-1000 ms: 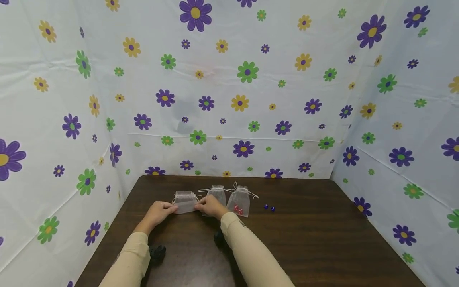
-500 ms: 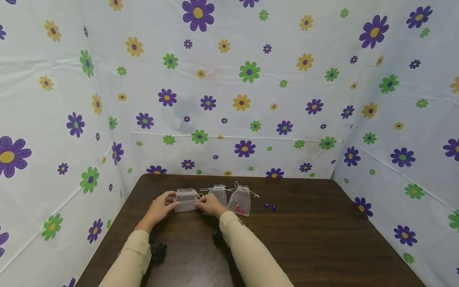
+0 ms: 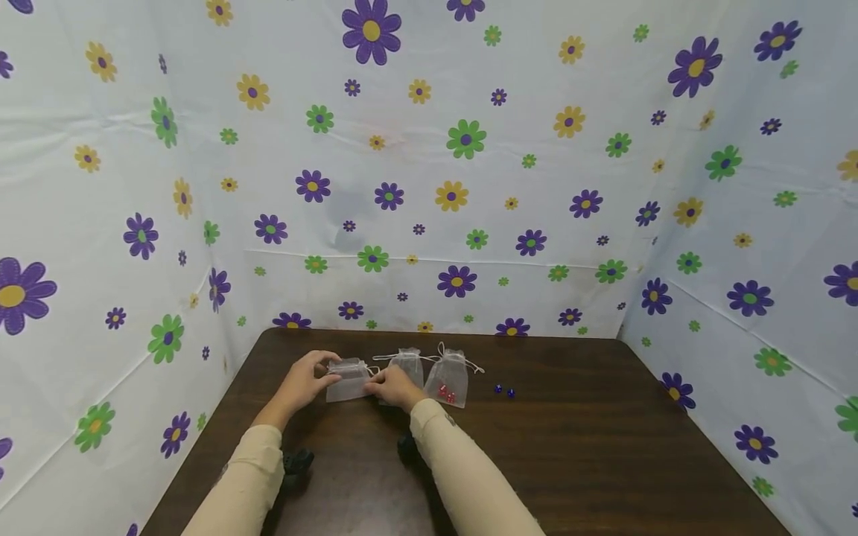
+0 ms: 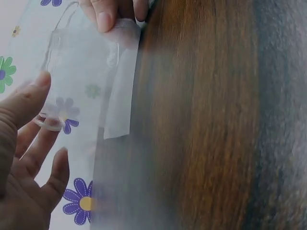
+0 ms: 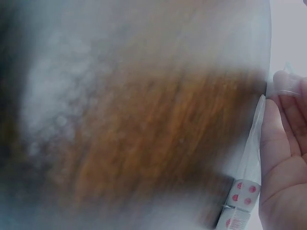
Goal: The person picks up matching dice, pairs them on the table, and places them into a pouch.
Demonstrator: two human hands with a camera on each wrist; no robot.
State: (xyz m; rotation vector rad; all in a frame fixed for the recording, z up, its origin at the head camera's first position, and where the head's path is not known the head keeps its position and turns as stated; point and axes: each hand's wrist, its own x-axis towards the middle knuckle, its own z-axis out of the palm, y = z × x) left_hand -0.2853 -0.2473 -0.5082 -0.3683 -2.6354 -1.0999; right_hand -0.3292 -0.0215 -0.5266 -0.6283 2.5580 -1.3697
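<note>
A small sheer drawstring pouch (image 3: 348,387) is between the hands. The right hand (image 3: 395,387) pinches its right side; in the left wrist view, the right fingertips (image 4: 108,21) hold the pouch's far end. The left hand (image 3: 299,383) is at the left edge. In the left wrist view, the left thumb (image 4: 38,86) and fingers spread apart beside the pouch's white cord (image 4: 50,125). A second sheer pouch (image 3: 410,365) lies partly hidden behind the right hand. White dice with red pips (image 5: 243,196) show in a pouch beside the right hand in the right wrist view.
Right of the hands lies a third pouch (image 3: 456,365) with red dice (image 3: 445,394) inside. Two blue dice (image 3: 504,391) sit further right on the dark wooden table (image 3: 603,447). Flower-print cloth (image 3: 402,149) surrounds the table's back and sides.
The left hand has let go of the pouch's lower left corner and shifted up and away along its left edge, toward the cord. The right hand keeps its pinch in about the same place.
</note>
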